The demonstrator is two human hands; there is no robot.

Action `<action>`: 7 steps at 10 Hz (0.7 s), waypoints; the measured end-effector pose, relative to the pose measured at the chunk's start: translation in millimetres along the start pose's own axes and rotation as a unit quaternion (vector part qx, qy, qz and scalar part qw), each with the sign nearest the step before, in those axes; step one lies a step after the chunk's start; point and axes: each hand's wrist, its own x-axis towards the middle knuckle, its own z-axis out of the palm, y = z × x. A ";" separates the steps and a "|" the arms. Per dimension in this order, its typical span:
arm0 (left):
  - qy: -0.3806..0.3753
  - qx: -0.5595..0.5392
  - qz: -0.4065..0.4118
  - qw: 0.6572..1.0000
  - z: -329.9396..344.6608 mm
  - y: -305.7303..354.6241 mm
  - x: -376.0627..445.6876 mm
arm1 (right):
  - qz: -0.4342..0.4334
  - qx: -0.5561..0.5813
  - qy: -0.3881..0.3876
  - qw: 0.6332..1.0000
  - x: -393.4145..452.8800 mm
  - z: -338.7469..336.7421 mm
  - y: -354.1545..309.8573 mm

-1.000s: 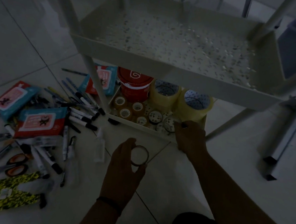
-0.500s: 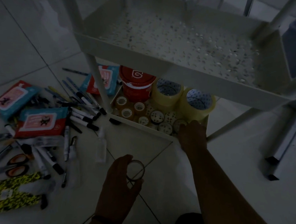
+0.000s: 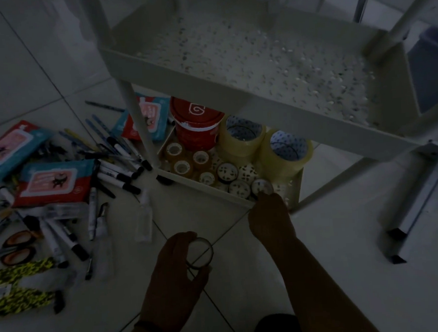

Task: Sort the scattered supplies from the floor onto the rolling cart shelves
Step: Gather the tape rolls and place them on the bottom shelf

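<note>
My left hand (image 3: 175,268) holds a small clear tape roll (image 3: 199,253) above the floor, in front of the white rolling cart (image 3: 206,192). At the bottom shelf's front corner my right hand (image 3: 269,215) pinches a small patterned tape roll (image 3: 261,186). That shelf carries several small tape rolls (image 3: 180,167), two big clear tape rolls (image 3: 244,136) and a red tub (image 3: 197,123). Markers and pens (image 3: 115,172) lie scattered on the floor to the left, with wipe packs (image 3: 54,181). The perforated middle shelf (image 3: 244,59) holds nothing.
Orange-handled scissors (image 3: 16,247), a yellow-black patterned strap (image 3: 17,286) and a small clear spray bottle (image 3: 143,221) lie on the tiled floor at left. A metal frame leg (image 3: 416,215) stands at right. A dark bin (image 3: 432,65) sits behind the cart.
My right hand slid from the big tape roll down to the small patterned roll at the shelf's front corner. My left hand drew back slightly with its tape roll.
</note>
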 end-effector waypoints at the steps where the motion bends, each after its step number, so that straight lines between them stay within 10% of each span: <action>1: -0.011 0.036 -0.004 0.999 4.1 -5.3 1.3 | -0.029 -0.011 0.013 0.999 -7.9 2.4 3.1; 5: -0.034 0.013 0.010 0.999 -1.8 4.0 3.9 | -0.009 -0.086 0.003 0.996 -12.7 13.2 0.4; 7: -0.009 -0.058 0.027 0.998 -0.6 28.5 15.9 | -0.130 -0.023 0.015 0.991 -45.9 -5.0 -4.6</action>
